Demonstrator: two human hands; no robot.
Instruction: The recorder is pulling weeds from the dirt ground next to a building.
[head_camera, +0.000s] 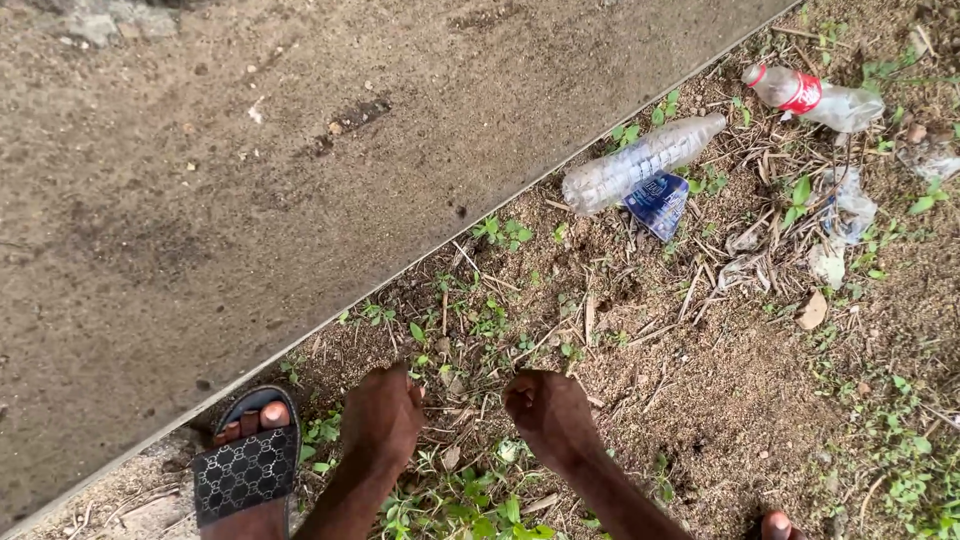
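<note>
Nearest the lens, at the bottom edge, a foot in a dark patterned slide sandal (248, 468) stands where the concrete slab (250, 180) meets bare ground, and the toes of the other foot (778, 525) just show at the lower right. Both forearms reach down between them.

Outdoors: the grey, gritty slab fills the upper left, its straight edge running diagonally from lower left to upper right. Beyond that edge lies brown soil (720, 390) with dry stalks, small green weeds and scattered litter.

Left hand (383, 412) is curled, fingers bent down into the low weeds (450, 500) and dry stems at the soil; whether it grips anything I cannot tell, since the fingertips are hidden. Right hand (548, 410) is likewise loosely closed, knuckles up, fingers tucked toward the ground just beside the left one, and no held thing shows there either. The two hands are near each other but apart.

Well away from them, toward the upper right, a clear crushed plastic bottle (640, 160) lies along the slab's edge, touching a blue and white sachet (658, 203). Farther right sits a second clear bottle with a red label (812, 97), and crumpled clear wrappers (850, 210) lie below it.
</note>
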